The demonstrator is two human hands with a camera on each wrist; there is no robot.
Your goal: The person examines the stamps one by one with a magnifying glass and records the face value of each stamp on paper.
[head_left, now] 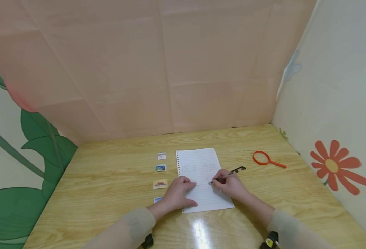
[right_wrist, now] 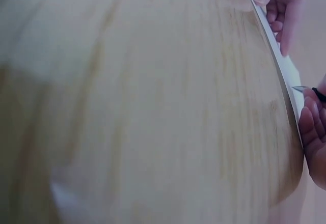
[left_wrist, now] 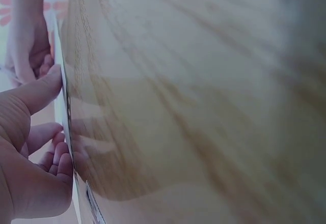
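A sheet of lined paper (head_left: 198, 200) with punched holes down its left edge lies on the table, bearing faint "150%"-like writing in two places and a small mark near the pen tip. My right hand (head_left: 229, 185) pinches a black pen (head_left: 237, 169), its tip at the paper; the tip also shows in the right wrist view beside the fingers (right_wrist: 311, 114). On the paper's left side rests my left hand (head_left: 180, 193), thumb and index finger spread apart. In the left wrist view that hand (left_wrist: 35, 158) touches the paper, its other fingers loosely bent.
Left of the paper, small picture cards stand in a column: a pale one (head_left: 162, 156), a green-blue one (head_left: 161, 167), a yellow one (head_left: 160, 184) and a blue one (head_left: 157, 199) partly behind my left hand. A red magnifying glass (head_left: 268, 159) lies to the right on the wooden table (head_left: 108, 180).
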